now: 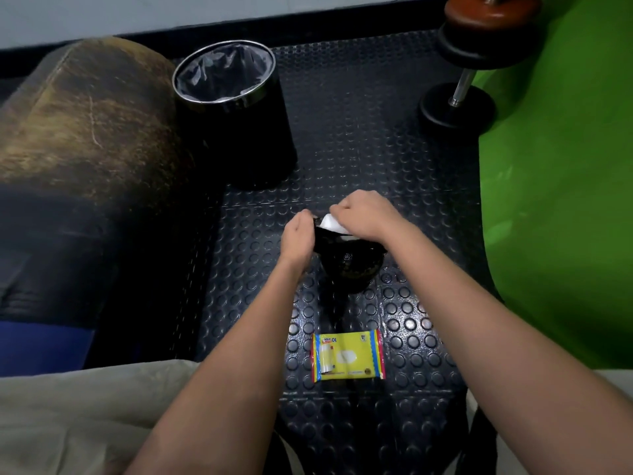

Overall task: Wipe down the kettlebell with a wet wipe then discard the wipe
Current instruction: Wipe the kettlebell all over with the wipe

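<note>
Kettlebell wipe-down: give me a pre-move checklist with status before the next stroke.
1. Wipe in the right hand: ok, held against the kettlebell handle.
2. Left hand steadies the kettlebell: ok, it grips the handle's left side.
3. Kettlebell stands on the floor mat: ok, upright as far as visible.
4. Bin ready for discard: ok, open-topped, lined, standing beyond the kettlebell to the left.
5. Wipe pack out of the way: ok, flat on the mat nearer the person, apart from the kettlebell.
6. Whole kettlebell wiped: cannot tell, the surface is too dark.
</note>
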The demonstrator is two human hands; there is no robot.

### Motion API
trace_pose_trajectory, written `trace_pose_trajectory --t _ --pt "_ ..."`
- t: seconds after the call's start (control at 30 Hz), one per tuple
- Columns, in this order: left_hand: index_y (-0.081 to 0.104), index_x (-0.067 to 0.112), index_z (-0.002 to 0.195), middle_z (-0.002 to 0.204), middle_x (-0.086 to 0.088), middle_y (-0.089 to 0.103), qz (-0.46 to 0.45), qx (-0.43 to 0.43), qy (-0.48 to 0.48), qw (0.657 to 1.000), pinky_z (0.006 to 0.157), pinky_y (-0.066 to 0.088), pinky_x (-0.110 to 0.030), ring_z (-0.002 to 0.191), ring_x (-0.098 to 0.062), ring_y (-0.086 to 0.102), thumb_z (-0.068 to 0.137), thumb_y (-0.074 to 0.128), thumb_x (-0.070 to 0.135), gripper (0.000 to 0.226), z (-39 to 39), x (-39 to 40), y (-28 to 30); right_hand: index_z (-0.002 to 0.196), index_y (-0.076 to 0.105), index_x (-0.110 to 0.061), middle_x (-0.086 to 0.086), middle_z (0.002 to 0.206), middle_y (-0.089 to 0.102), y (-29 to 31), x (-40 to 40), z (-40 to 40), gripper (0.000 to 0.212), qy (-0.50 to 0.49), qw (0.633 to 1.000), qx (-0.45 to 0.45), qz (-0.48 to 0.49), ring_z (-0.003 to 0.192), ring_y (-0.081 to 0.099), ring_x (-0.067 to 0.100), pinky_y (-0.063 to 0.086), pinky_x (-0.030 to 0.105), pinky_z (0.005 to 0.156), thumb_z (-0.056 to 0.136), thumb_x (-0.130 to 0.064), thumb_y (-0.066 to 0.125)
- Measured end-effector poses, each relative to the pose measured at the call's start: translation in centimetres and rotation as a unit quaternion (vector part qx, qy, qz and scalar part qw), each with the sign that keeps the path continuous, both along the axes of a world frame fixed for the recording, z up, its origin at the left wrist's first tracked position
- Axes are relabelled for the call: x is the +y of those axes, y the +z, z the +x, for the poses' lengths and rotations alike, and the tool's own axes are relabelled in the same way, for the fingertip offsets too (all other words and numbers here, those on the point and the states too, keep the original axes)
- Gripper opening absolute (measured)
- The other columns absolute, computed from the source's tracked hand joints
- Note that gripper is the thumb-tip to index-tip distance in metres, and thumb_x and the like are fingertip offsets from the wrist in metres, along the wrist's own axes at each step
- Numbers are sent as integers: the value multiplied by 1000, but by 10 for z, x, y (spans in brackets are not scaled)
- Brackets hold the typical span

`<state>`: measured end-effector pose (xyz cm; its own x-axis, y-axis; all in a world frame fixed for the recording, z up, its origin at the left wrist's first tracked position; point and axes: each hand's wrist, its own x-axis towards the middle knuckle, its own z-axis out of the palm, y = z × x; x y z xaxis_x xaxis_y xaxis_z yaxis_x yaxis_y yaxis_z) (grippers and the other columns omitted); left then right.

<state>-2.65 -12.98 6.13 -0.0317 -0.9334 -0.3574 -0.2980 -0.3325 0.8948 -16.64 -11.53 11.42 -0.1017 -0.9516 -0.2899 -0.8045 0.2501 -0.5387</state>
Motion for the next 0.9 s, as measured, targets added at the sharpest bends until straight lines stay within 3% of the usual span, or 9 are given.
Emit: trace_pose_trajectory --t 0.07,0.3,0.47,0.53,0.67,0.8,0.9 --pt "53 16 78 80 1 53 10 11 -14 1000 71 38 -35 77 -15 47 97 37 31 29 2 -1 1 55 37 -17 0 54 41 0 6 -15 40 -21 999 -34 3 57 42 23 32 33 55 91 -31 49" --pt "44 16 85 79 0 45 55 67 -10 996 68 35 -31 74 -15 40 98 40 32 20 2 0 -1 65 33 -14 4 69 42 -14 30 -49 32 -96 991 -77 42 66 38 21 26 37 61 93 -30 38" --pt "48 15 83 74 2 49 57 82 -1 995 62 37 -28 67 -11 43 99 38 27 22 -1 -3 1 68 44 -12 2 68 57 -10 13 -28 33 -52 995 -16 82 73 48 22 28 33 57 96 -24 30" --pt "47 15 86 75 1 47 55 81 2 995 60 36 -29 66 -11 41 99 37 25 20 -2 -3 2 73 52 -12 2 67 62 -5 8 -19 34 -40 995 5 88 78 53 22 36 34 64 96 -23 29" --pt "47 15 89 83 -6 43 45 71 6 996 63 33 -31 75 -18 39 97 37 25 15 -3 -3 -1 74 51 -13 10 98 60 2 2 -1 33 -2 996 62 64 95 52 31 46 41 91 97 -21 30" --pt "47 16 88 87 -5 44 46 65 10 997 64 32 -33 79 -20 38 94 37 26 15 -1 -4 -4 94 59 -15 14 118 65 1 -5 19 32 40 995 88 32 107 58 35 44 40 85 98 -24 29" --pt "50 16 88 84 -6 48 51 61 5 997 64 34 -33 77 -20 42 89 39 29 17 -1 -4 -5 99 64 -13 12 113 67 0 -2 24 37 55 993 106 -10 105 60 36 46 43 91 100 -22 28"
